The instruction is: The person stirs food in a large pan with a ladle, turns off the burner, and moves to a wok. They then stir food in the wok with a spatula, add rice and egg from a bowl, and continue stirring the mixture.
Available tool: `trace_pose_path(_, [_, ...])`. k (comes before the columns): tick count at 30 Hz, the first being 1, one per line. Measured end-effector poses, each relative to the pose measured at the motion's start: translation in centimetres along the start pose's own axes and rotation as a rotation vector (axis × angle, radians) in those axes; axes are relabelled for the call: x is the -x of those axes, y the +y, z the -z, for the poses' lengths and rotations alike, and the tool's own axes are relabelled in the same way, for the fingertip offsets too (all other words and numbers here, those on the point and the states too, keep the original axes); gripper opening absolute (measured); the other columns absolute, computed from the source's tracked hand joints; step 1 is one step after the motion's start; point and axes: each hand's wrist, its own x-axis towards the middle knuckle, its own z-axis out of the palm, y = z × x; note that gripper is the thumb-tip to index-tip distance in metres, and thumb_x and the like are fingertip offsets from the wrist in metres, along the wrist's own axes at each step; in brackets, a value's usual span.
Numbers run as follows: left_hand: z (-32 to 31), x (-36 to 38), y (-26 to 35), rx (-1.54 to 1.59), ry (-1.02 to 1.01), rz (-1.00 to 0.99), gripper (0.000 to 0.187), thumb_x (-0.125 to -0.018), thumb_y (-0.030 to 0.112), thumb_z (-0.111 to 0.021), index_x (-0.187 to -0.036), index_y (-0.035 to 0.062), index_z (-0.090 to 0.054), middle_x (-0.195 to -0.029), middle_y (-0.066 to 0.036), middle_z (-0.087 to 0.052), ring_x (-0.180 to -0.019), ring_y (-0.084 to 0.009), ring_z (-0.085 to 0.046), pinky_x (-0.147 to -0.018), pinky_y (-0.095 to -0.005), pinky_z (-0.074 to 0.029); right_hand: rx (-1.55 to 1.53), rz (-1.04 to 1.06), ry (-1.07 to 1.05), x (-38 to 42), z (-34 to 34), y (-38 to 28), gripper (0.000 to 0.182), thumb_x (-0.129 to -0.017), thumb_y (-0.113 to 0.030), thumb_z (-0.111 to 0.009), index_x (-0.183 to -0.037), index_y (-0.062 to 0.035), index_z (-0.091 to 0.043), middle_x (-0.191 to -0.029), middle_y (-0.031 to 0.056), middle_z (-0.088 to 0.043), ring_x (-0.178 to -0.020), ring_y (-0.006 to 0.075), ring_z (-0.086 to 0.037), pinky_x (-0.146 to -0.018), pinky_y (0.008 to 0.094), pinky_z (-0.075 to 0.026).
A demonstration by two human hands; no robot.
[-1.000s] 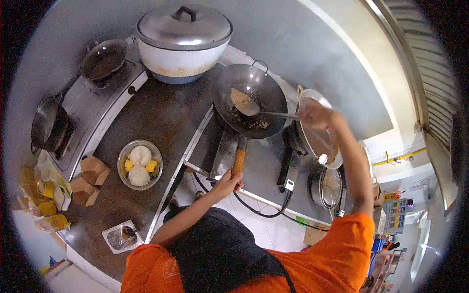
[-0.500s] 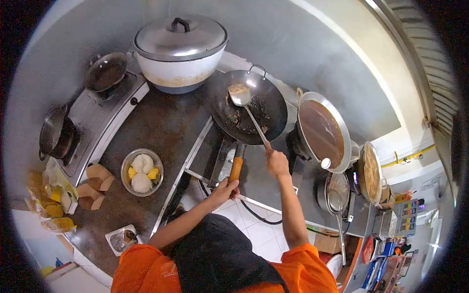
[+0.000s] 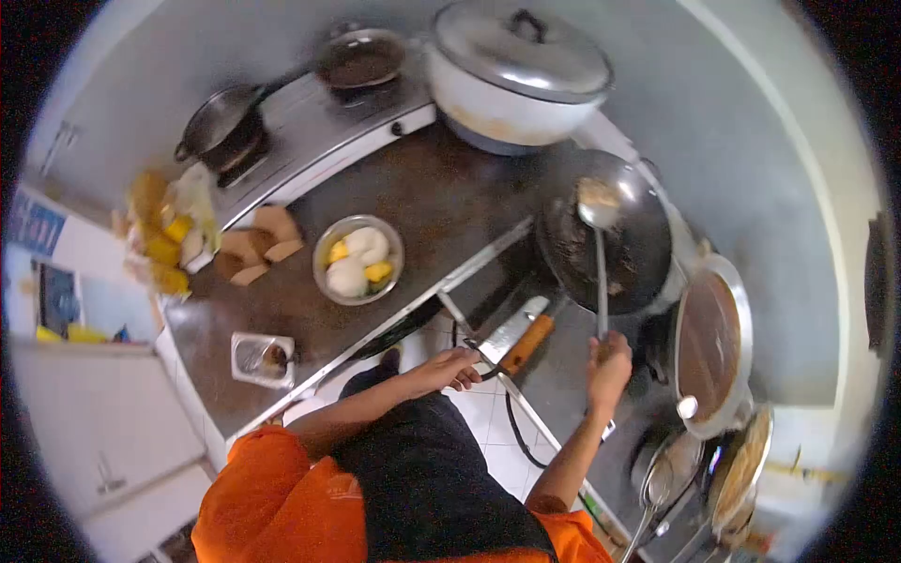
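My right hand [image 3: 609,372] grips the handle end of a metal wok spatula [image 3: 602,267]. Its blade rests inside the dark wok [image 3: 648,267], carrying some light brown food [image 3: 598,192]. Dark browned bits cling to the wok's bottom. The wok's wooden handle [image 3: 527,344] points toward me. Just left of that handle, my left hand [image 3: 452,370] is off it, fingers loosely curled and apart, with nothing seen in them. A steel bowl [image 3: 399,272] on the dark counter contains white rounded portions and yellow pieces.
A large lidded pot [image 3: 516,80] stands behind the wok. To the right are a pan of brown sauce [image 3: 710,342], a strainer [image 3: 662,480] and another wide pan [image 3: 741,469]. Leftward lie brown paper trays [image 3: 272,235], a small metal tray [image 3: 263,359] and a two-burner stove [image 3: 300,131].
My left hand has let go of the wok's wooden handle and moved left of it. The view has turned left. My right hand still has the spatula in the wok.
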Motion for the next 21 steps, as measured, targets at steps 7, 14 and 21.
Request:
trace_pose_path(7, [12.7,3.9,-2.6,-0.279,0.843,-0.293,0.028,-0.092,0.026,-0.052,-0.092,-0.0018,-0.056,-0.076,-0.01,-0.065,-0.067,-0.0164,-0.061,-0.064,-0.0327,-0.049,0.234,0.019,0.28,0.1,1.8,-3.9,0.037,-0.087,-0.03,-0.062,-0.106,0.0013,-0.057,-0.1,0.0199,-0.059,-0.088,0.0398,-0.058,-0.076,0.0461,-0.047])
trace_pose_path(14, [23.3,6.7,0.6,-0.687,1.443,-0.518,0.023,-0.091,0.02,-0.05,-0.095,-0.0016,-0.056,-0.088,-0.019,-0.063,-0.076,-0.0332,-0.061,-0.071,-0.0401,-0.049,-0.56,0.057,0.075,3.7,0.1,-17.3,0.015,-0.089,-0.01,-0.059,-0.099,0.001,-0.059,-0.089,0.0102,-0.06,-0.08,0.0182,-0.06,-0.072,0.0297,-0.048])
trace_pose_path(21, [30.1,3.3,4.4,-0.795,1.24,-0.272,0.026,-0.085,0.014,-0.055,-0.102,-0.0044,-0.049,-0.089,-0.026,-0.063,-0.082,-0.043,-0.062,-0.076,-0.0472,-0.051,-0.49,0.225,-0.44,5.5,-22.6,-23.0,0.02,-0.086,-0.017,-0.062,-0.093,0.0015,-0.058,-0.079,0.0154,-0.065,-0.071,0.0224,-0.065,-0.065,0.0326,-0.05])
